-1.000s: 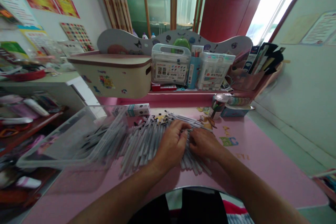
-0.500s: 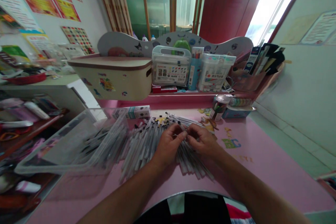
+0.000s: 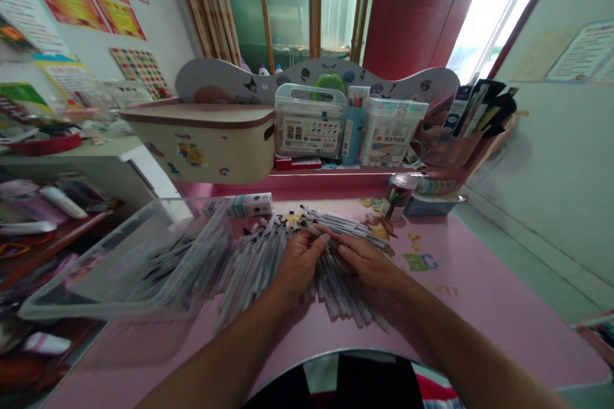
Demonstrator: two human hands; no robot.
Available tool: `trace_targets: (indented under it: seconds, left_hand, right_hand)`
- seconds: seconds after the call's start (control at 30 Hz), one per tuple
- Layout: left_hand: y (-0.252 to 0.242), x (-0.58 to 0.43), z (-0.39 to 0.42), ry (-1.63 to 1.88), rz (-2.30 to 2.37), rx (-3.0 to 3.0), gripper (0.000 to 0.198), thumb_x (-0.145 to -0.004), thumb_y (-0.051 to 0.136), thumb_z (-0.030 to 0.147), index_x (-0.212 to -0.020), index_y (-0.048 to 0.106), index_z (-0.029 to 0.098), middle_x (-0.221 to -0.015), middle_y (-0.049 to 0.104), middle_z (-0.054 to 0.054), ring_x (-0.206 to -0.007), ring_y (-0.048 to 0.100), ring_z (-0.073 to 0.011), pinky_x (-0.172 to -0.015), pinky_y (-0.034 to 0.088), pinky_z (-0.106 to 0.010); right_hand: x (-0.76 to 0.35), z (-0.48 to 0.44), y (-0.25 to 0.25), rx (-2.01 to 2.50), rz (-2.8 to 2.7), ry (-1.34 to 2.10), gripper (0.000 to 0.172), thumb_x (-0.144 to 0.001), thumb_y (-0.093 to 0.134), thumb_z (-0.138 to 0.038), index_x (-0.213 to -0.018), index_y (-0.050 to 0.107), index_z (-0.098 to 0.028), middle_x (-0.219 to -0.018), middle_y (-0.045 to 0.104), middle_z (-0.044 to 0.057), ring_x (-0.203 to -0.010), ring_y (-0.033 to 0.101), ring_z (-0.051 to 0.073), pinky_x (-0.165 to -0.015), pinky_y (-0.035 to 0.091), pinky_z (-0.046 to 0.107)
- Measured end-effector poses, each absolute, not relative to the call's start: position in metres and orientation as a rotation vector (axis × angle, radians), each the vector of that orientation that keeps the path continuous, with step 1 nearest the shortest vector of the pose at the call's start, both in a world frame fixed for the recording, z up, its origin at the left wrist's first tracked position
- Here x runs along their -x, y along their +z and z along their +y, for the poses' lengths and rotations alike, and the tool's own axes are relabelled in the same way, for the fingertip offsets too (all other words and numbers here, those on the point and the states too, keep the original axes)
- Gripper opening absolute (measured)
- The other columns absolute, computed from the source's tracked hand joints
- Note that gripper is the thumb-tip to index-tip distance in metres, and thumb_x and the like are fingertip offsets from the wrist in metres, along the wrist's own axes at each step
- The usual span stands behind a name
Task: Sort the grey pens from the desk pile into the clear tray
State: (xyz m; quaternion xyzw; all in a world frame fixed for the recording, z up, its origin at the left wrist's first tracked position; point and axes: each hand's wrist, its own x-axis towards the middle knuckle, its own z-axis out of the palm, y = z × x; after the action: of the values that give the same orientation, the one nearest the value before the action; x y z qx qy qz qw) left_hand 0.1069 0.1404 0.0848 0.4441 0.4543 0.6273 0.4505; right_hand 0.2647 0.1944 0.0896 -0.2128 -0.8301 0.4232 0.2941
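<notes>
My left hand [image 3: 300, 263] and my right hand [image 3: 365, 260] are close together above the desk, fingers pinched. Between them they hold a thin, pale pen [image 3: 313, 229], mostly covered by the fingers. Beneath the hands lies a fanned group of translucent grey pens [image 3: 338, 297]. To the left of my left hand, a larger heap of similar pens [image 3: 259, 262] has dark tips toward the back. Behind the hands, a small bundle of pens [image 3: 345, 223] lies slantwise. A clear plastic box [image 3: 96, 314] at the left holds more of them, tilted against its side.
On the pink desk [image 3: 499, 326], a small printed carton [image 3: 252, 204] lies behind the heap. A clear jar [image 3: 399, 195] stands at the back right. The raised shelf carries a lidded cream bin [image 3: 215, 153], a marker case [image 3: 311, 121] and a pen holder [image 3: 453, 146].
Both hands have shifted slightly left. The pen between them has tipped toward the left, and my right fingers have straightened a little. The view has also moved slightly.
</notes>
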Motion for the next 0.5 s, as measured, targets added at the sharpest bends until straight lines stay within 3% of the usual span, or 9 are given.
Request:
trace_targets:
  seconds: [0.13,0.5]
  left_hand:
    - [0.081,-0.106,0.144,1.600,1.127,-1.062,0.011,-0.080,0.068,0.027,-0.079,0.070,0.016,-0.072,0.064,0.000,-0.065,0.056,-0.0122,-0.066,0.046,-0.024]
    - [0.083,-0.108,0.143,1.629,1.075,-0.931,0.013,-0.077,0.072,0.027,-0.079,0.069,0.015,-0.074,0.067,0.000,-0.068,0.061,-0.0117,-0.067,0.049,-0.023]
  right_hand:
    - [-0.261,0.194,0.084,0.629,-2.205,1.090,0.041,-0.096,0.045,-0.027,-0.134,0.060,-0.022,-0.126,0.066,0.008,-0.119,0.058,0.025,-0.109,0.038,0.044]
    - [-0.254,0.187,0.079,0.643,-2.092,1.100,0.040,-0.097,0.045,-0.025,-0.134,0.060,-0.026,-0.126,0.068,0.005,-0.116,0.062,0.023,-0.109,0.039,0.043]
